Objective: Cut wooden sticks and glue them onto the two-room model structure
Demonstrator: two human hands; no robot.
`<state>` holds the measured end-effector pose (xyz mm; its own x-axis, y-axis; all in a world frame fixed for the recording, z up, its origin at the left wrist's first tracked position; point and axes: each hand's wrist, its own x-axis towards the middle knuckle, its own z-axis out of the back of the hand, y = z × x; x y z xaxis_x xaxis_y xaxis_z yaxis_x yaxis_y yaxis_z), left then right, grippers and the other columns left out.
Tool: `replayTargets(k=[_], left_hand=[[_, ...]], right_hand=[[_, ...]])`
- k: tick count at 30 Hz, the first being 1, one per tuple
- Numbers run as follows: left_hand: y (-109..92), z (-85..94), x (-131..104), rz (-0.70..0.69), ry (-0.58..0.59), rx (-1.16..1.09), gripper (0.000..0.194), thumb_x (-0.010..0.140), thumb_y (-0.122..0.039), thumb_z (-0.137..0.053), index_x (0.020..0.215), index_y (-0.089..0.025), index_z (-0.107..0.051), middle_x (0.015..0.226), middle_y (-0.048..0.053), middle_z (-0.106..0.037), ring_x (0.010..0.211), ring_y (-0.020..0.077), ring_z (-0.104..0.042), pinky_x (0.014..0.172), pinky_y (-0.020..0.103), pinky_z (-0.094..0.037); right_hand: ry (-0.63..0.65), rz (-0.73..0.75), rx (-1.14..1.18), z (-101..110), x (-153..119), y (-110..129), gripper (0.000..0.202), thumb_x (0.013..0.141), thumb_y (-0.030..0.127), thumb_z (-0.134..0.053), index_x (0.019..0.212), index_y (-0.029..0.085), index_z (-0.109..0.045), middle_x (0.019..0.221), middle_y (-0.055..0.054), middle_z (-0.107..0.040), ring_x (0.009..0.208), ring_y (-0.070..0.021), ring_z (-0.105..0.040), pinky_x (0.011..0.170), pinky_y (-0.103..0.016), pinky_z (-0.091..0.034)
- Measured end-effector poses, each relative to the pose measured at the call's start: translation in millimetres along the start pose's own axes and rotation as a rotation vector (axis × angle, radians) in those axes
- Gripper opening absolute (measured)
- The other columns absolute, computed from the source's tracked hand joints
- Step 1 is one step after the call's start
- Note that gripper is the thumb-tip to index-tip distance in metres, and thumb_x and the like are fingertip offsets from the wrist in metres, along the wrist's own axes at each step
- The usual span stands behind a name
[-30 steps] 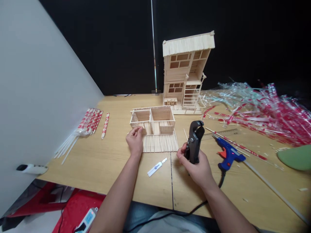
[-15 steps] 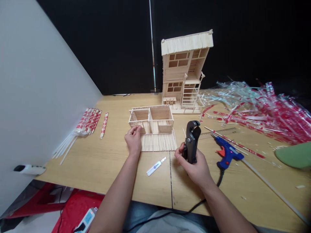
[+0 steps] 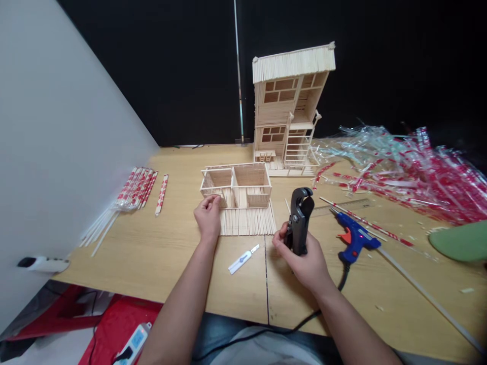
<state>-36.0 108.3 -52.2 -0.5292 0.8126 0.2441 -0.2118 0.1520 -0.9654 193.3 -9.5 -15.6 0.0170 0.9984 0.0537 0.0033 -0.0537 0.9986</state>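
My right hand [image 3: 304, 266] is wrapped round a dark pipe cutter [image 3: 300, 220], held upright with its curved jaw at the top, over the table. My left hand [image 3: 207, 218] is closed in a pinch at the front left corner of a small roofless stick model [image 3: 251, 202]. What sits between those fingertips, if anything, is hidden. The model has two walled rooms and a slatted stick floor [image 3: 247, 222] running out in front. Between my forearms a white utility knife [image 3: 243, 259] lies on the table.
A tall stick house [image 3: 292, 101] stands behind. To the right lie a blue glue gun [image 3: 355, 238] with its cord, a clear ruler [image 3: 342, 207], a green object [image 3: 458, 241] and heaped plastic wrappers [image 3: 422, 172]. Wrapped chopsticks [image 3: 137, 188] and white glue sticks [image 3: 99, 230] lie left.
The whole view has shifted very slightly. Both hands keep the same pose, and the pipe cutter stays in my right hand.
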Motion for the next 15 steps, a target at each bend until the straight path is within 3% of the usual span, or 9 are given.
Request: replayTargets(k=[3,15], left_hand=[[-1.2,0.3,1.3,0.002,0.012,0.003,0.023,0.076,-0.034,-0.072,0.082,-0.013,-0.076,0.075,0.003,-0.071,0.068,0.015,-0.061,0.066,0.024,-0.046],[1.8,1.3,5.0,0.015,0.017,0.003,0.022,0.074,-0.034,-0.072,0.082,-0.014,-0.076,0.075,0.003,-0.071,0.067,0.0139,-0.061,0.064,0.023,-0.045]], right_hand=[[-0.004,0.004,-0.001,0.4,-0.2,-1.1,0.021,0.086,0.03,-0.07,0.095,0.021,-0.054,0.084,0.0,-0.061,0.071,-0.015,-0.056,0.069,-0.028,-0.046],[-0.014,0.012,0.014,0.2,-0.4,-0.3,0.02,0.086,0.029,-0.071,0.095,0.022,-0.055,0.084,0.0,-0.061,0.071,-0.0145,-0.057,0.07,-0.028,-0.047]])
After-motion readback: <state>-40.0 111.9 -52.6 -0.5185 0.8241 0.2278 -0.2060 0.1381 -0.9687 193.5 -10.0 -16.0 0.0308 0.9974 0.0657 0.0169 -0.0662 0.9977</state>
